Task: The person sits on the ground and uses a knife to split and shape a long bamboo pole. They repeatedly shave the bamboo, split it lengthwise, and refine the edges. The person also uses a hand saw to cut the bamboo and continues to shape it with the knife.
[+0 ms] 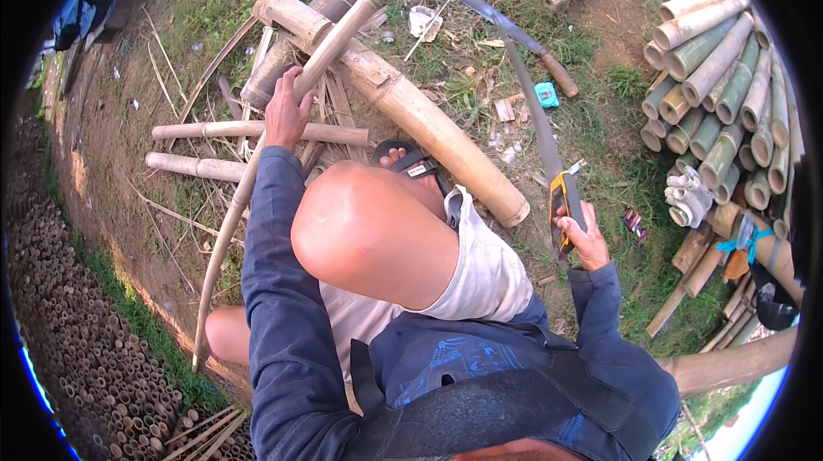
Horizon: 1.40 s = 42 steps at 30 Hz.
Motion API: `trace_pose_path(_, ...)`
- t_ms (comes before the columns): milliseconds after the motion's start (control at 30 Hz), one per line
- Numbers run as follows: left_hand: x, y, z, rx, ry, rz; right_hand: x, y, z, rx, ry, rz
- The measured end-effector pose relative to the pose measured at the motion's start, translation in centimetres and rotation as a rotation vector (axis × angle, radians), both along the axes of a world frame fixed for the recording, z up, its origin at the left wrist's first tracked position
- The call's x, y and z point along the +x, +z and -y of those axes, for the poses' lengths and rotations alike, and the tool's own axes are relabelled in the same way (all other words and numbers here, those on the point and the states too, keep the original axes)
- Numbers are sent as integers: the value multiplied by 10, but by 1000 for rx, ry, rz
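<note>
On grassy ground in the head view, the left hand (285, 110) is clamped around a slim bamboo pole (336, 39) resting across a thick bamboo log (429, 127). The right hand (585, 238) is closed on the yellow handle of a curved handsaw (536, 114), blade pointing away. A small teal packet (546, 95) lies near the blade. Stacked bamboo culms (729, 92) sit at right.

Smooth, matt tan bamboo pole (334, 45); dull grey metal saw blade (530, 97) with glossy yellow plastic handle (561, 208).
</note>
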<state>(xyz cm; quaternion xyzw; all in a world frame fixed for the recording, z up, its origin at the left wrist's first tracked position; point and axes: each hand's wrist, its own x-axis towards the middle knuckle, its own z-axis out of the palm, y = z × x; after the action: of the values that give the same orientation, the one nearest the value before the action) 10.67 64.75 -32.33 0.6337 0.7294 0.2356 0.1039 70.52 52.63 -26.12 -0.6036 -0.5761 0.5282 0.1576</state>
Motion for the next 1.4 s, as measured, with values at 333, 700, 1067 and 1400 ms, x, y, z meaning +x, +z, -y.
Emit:
trace_pose_path(333,-47,-1,14,-501,-38,733,-117,46,-64,59,151,-445)
trace_pose_path(700,-57,3,17,-654,0,619,-221,1,-133,126,377,-254)
trace_pose_path(1067,32,6,-43,-416,74,-51,-223,33,-123,73,166,-512)
trace_pose_path(1400,44,-4,-33,-448,114,-23,-220,18,-111,854,268,-133)
